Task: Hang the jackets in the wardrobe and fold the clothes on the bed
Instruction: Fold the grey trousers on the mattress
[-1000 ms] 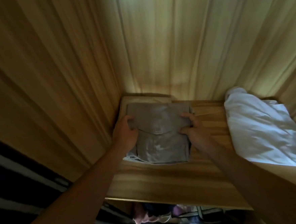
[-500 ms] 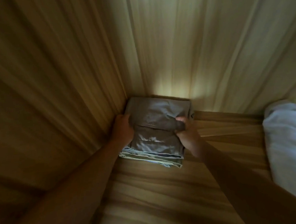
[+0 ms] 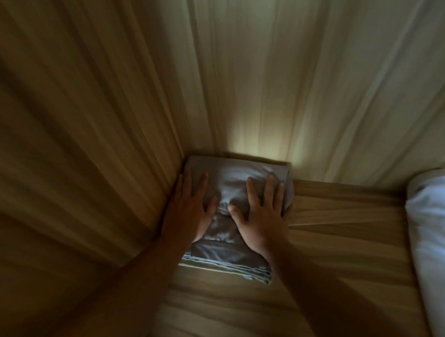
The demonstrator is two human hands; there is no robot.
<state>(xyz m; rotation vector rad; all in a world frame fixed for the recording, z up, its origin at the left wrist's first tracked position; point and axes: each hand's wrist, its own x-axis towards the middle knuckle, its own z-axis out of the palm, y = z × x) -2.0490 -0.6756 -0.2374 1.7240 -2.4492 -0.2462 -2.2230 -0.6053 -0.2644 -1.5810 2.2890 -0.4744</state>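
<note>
A folded grey garment (image 3: 222, 250) lies on the wooden shelf (image 3: 339, 239) inside the wardrobe, in the far left corner. Its left edge is against the side wall (image 3: 83, 151) and its far edge is against the back wall (image 3: 315, 83). At the near edge of the garment I can see several thin layers of cloth, one on top of the other.

The person presses on the garment from above with both hands. The left hand (image 3: 190, 212) lies flat on the left part, right beside the side wall, with the fingers straight and a little spread. The right hand (image 3: 261, 213) lies flat on the right part, also with straight, spread fingers, and its outer fingers reach the right edge of the cloth. Neither hand grips anything. The hands are side by side but do not touch; a narrow strip of grey cloth shows between them.

On the right side of the shelf, well apart from the garment, lies a white cloth (image 3: 441, 232).
</note>
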